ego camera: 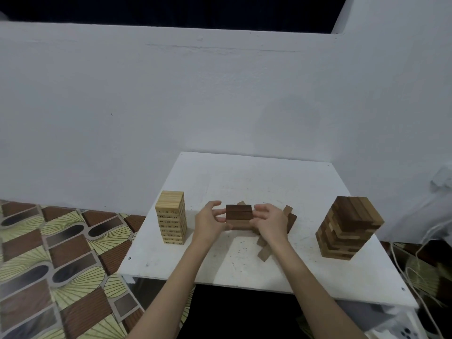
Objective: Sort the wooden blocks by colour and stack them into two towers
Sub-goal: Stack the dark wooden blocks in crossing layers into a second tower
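White table [244, 270], grey wall: dark blocks [239, 214] between both hands.
Left hand [210, 225], right hand [271, 222]: fingers curled, clasping bundle ends. Rigid, light, smooth wood; squeeze ends evenly, or middle pieces slip.

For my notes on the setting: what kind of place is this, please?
Probably a room in a home, not a workshop: a low white board serves as table against a plain painted wall, and a patterned floor covering lies beside it.

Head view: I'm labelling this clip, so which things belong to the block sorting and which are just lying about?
Job:
light tower
dark tower
dark block bundle between left hand and right hand
loose dark blocks

Lying about:
patterned mat
cords
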`<state>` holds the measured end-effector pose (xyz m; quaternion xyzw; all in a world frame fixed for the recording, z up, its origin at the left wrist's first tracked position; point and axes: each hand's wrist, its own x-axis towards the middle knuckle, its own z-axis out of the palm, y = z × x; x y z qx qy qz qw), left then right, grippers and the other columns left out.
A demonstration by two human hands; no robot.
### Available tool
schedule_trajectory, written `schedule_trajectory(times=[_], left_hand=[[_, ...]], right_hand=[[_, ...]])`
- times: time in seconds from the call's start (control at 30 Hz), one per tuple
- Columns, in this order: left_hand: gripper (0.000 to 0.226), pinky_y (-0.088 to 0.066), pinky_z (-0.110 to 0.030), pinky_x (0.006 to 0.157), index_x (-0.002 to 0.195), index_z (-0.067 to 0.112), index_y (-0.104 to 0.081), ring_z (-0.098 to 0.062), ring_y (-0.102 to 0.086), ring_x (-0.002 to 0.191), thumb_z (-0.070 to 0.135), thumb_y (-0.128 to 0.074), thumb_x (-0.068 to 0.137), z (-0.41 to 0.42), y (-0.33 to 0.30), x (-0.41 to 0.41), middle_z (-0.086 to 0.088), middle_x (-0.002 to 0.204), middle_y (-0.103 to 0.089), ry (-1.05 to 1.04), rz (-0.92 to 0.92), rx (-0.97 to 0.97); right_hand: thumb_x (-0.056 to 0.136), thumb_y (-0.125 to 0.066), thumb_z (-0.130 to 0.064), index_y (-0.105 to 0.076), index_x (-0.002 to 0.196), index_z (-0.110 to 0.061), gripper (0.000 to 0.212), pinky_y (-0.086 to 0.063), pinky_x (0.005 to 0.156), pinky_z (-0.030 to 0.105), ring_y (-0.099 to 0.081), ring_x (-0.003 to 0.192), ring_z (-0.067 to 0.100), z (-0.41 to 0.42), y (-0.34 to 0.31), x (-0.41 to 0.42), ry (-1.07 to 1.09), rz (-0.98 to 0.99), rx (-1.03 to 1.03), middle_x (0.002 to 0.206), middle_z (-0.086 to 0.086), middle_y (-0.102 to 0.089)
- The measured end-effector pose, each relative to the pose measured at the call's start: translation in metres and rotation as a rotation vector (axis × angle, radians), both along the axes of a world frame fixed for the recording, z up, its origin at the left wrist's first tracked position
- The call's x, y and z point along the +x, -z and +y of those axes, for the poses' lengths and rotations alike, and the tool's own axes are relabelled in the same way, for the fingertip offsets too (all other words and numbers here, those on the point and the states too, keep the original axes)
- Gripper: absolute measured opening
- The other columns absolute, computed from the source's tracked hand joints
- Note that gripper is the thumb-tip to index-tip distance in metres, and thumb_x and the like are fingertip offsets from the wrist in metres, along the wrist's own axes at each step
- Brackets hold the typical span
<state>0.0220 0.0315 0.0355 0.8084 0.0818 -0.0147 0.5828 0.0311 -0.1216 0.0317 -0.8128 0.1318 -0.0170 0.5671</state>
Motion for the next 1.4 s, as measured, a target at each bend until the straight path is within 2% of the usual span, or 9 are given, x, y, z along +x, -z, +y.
schedule_trajectory(times=[0.07, 0.17, 0.27, 0.53, 0.8, 0.97, 1.1, 1.17, 1.4], left_hand=[[0.070, -0.051, -0.009, 0.058, 0.129, 0.003, -0.047, -0.015, -0.063, 0.079, -0.011, -0.076, 0.067, -0.007, -0.018, 0.001, -0.014, 0.115, -0.065, 0.003, -0.051, -0.008], [0.071, -0.052, -0.012, 0.061, 0.130, 0.006, -0.047, -0.015, -0.065, 0.081, -0.009, -0.077, 0.067, -0.023, -0.045, 0.004, -0.012, 0.115, -0.066, 0.024, -0.102, -0.034], [0.071, -0.052, -0.018, 0.070, 0.129, 0.008, -0.048, -0.016, -0.067, 0.086, -0.006, -0.078, 0.067, -0.045, -0.068, 0.007, -0.009, 0.114, -0.067, 0.053, -0.141, -0.074], [0.072, -0.049, -0.009, 0.059, 0.131, 0.007, -0.046, -0.017, -0.066, 0.088, -0.006, -0.078, 0.068, -0.114, -0.106, 0.004, -0.012, 0.118, -0.064, 0.163, -0.163, -0.159], [0.072, -0.053, -0.027, 0.082, 0.131, 0.008, -0.045, -0.023, -0.066, 0.096, -0.005, -0.078, 0.069, -0.180, -0.105, -0.008, -0.015, 0.121, -0.062, 0.249, -0.094, -0.205], [0.071, -0.050, -0.023, 0.078, 0.131, 0.010, -0.045, -0.016, -0.063, 0.089, 0.000, -0.080, 0.070, -0.206, -0.093, -0.012, -0.011, 0.119, -0.062, 0.267, -0.071, -0.177], [0.070, -0.044, -0.008, 0.062, 0.132, 0.009, -0.044, -0.012, -0.059, 0.085, 0.001, -0.079, 0.071, -0.217, -0.090, -0.012, -0.010, 0.117, -0.062, 0.283, -0.060, -0.163], [0.071, -0.041, -0.007, 0.056, 0.132, 0.008, -0.044, -0.012, -0.058, 0.085, 0.000, -0.078, 0.072, -0.220, -0.088, -0.012, -0.010, 0.116, -0.062, 0.287, -0.059, -0.149], [0.070, -0.039, -0.006, 0.051, 0.133, 0.009, -0.043, -0.012, -0.057, 0.087, 0.002, -0.078, 0.073, -0.225, -0.082, -0.010, -0.010, 0.119, -0.060, 0.266, -0.065, -0.082]], right_hand=[[0.079, -0.063, 0.012, -0.064, 0.111, -0.004, 0.036, -0.045, 0.056, 0.006, -0.062, 0.086, 0.015, -0.011, -0.021, 0.002, -0.001, -0.045, 0.000, 0.104, 0.013, -0.069], [0.075, -0.069, 0.011, -0.066, 0.106, -0.006, 0.036, -0.046, 0.057, 0.007, -0.064, 0.085, 0.017, -0.032, -0.053, 0.002, 0.011, -0.077, 0.028, 0.097, 0.011, -0.069], [0.072, -0.071, 0.012, -0.066, 0.102, -0.008, 0.037, -0.050, 0.071, 0.016, -0.066, 0.086, 0.019, -0.057, -0.083, 0.000, 0.017, -0.104, 0.026, 0.095, 0.010, -0.069], [0.069, -0.077, 0.007, -0.067, 0.095, -0.015, 0.036, -0.051, 0.087, 0.029, -0.068, 0.085, 0.019, -0.130, -0.128, -0.014, 0.087, -0.106, -0.060, 0.093, 0.008, -0.071], [0.070, -0.077, 0.006, -0.066, 0.094, -0.016, 0.034, -0.051, 0.095, 0.037, -0.068, 0.089, 0.019, -0.198, -0.132, -0.032, 0.123, -0.033, -0.094, 0.094, 0.009, -0.072], [0.070, -0.077, 0.008, -0.066, 0.091, -0.017, 0.034, -0.049, 0.099, 0.043, -0.069, 0.089, 0.021, -0.224, -0.123, -0.038, 0.118, 0.018, -0.081, 0.092, 0.006, -0.072], [0.073, -0.075, 0.007, -0.064, 0.097, -0.013, 0.033, -0.048, 0.100, 0.045, -0.066, 0.097, 0.026, -0.232, -0.118, -0.039, 0.123, 0.019, -0.077, 0.103, 0.013, -0.070], [0.074, -0.074, 0.007, -0.064, 0.101, -0.011, 0.034, -0.048, 0.100, 0.045, -0.065, 0.100, 0.028, -0.235, -0.115, -0.040, 0.122, 0.017, -0.071, 0.107, 0.015, -0.069], [0.073, -0.073, 0.009, -0.065, 0.103, -0.010, 0.037, -0.051, 0.096, 0.039, -0.067, 0.094, 0.022, -0.241, -0.103, -0.037, 0.106, 0.024, -0.009, 0.101, 0.012, -0.070]])
